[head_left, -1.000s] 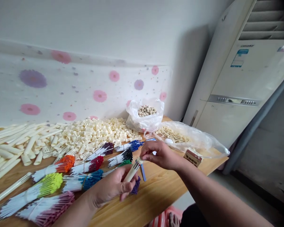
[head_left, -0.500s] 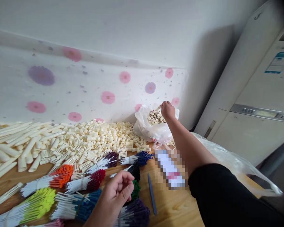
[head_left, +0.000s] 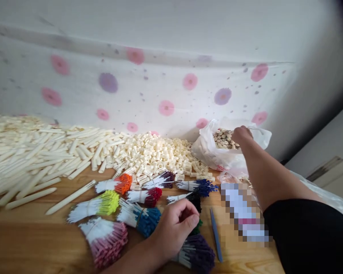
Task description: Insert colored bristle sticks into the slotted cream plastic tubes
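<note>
My right hand (head_left: 242, 136) reaches into a white plastic bag (head_left: 207, 150) holding small cream pieces with dark marks (head_left: 223, 137). Its fingers look bunched, with the tips hidden among the pieces. My left hand (head_left: 177, 226) hovers over the bundles in front of me, fingers curled and thumb near the index finger, with nothing visible in them. Under and around it are banded bundles of thin white sticks with coloured ends: purple (head_left: 198, 253), blue (head_left: 148, 222), black (head_left: 194, 201) and dark red (head_left: 153, 197). Green ends (head_left: 198, 228) show partly behind the thumb.
Blue-grey tweezers (head_left: 215, 236) lie right of my left hand, beside a blurred-out sheet (head_left: 240, 209). Cream slotted caps (head_left: 160, 154) and long cream tubes (head_left: 42, 152) are heaped along the flowered wall sheet (head_left: 148, 87). Yellow (head_left: 110, 201), orange (head_left: 122, 183) and pink (head_left: 111, 241) bundles lie left.
My view has turned left, so everything sits further right in it. My right hand has gone lower into the bag. My left hand keeps its curled shape.
</note>
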Demonstrator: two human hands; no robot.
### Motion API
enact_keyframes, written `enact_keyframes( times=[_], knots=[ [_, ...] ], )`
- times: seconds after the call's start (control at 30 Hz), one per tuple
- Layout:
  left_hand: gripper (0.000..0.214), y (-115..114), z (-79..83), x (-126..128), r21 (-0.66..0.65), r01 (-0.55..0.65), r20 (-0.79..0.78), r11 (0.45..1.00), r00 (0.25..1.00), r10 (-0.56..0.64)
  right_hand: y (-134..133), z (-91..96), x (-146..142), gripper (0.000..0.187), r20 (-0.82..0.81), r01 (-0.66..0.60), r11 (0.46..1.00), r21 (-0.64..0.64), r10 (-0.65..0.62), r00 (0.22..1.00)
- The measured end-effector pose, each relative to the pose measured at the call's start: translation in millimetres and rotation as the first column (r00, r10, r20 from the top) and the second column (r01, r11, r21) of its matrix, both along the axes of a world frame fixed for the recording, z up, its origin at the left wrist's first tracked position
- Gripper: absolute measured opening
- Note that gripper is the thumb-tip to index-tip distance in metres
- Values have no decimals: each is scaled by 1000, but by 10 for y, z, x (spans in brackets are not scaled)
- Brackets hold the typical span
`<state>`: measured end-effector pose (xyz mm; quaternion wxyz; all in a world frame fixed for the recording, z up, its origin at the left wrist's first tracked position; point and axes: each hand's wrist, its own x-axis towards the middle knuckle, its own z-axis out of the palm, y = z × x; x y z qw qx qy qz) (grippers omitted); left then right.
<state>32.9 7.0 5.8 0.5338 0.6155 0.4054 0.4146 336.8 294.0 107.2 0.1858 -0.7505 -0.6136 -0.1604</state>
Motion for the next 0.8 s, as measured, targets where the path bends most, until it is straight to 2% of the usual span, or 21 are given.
enact_keyframes(
  times=[0.07,0.13,0.2,0.27,0.33,0.37,0.4,0.43,0.47,0.5,0.53,0.57,0.6,0.63,0.7,0.8],
  knots=[
    [19,-14,-17,13,58,10,-31,998,999,-8,-236,78,-65,25,-12,-78,994,79,79,997],
    [18,-32,-25,31,106,13,-43,994,999,-8,-553,114,-204,31,-10,-198,966,167,202,979],
    [18,-55,9,46,143,6,-43,990,999,0,-964,63,-400,31,7,-357,912,202,364,932],
    [19,-75,106,26,181,10,-40,983,999,-3,-1459,-85,-602,26,20,-502,844,189,507,861],
    [19,-83,261,-78,225,46,-60,973,998,-33,-1993,-291,-743,23,52,-629,752,196,633,773],
    [19,-78,348,-180,257,61,-89,965,995,-39,-2250,-397,-773,22,129,-732,647,212,724,678],
    [18,-68,432,-320,286,58,-117,957,993,-26,-2487,-495,-773,22,193,-797,569,203,774,602],
    [17,-52,503,-501,308,20,-162,951,986,32,-2696,-581,-744,23,230,-826,529,197,794,563],
    [17,-34,555,-721,323,-64,-219,944,966,140,-2871,-653,-690,24,240,-840,509,190,805,542],
    [17,-14,584,-973,335,-164,-297,928,916,269,-3012,-712,-618,23,239,-837,514,190,802,547],
    [19,5,586,-1244,347,-241,-409,906,831,377,-3119,-757,-536,22,238,-826,529,196,791,564],
    [21,21,564,-1522,391,-339,-525,856,681,510,-3197,-789,-455,21,236,-809,553,200,774,587],
    [22,32,520,-1791,430,-406,-646,807,485,589,-3252,-811,-384,19,233,-790,577,210,755,613],
    [20,38,460,-2036,443,-449,-686,776,387,616,-3290,-823,-329,19,228,-771,598,219,737,636],
    [15,37,321,-2422,439,-475,-745,763,282,604,-3336,-828,-282,18,193,-741,625,246,718,669],
    [11,13,163,-2731,416,-466,-813,781,195,549,-3368,-819,-349,16,115,-729,628,274,731,673]
  ],
)
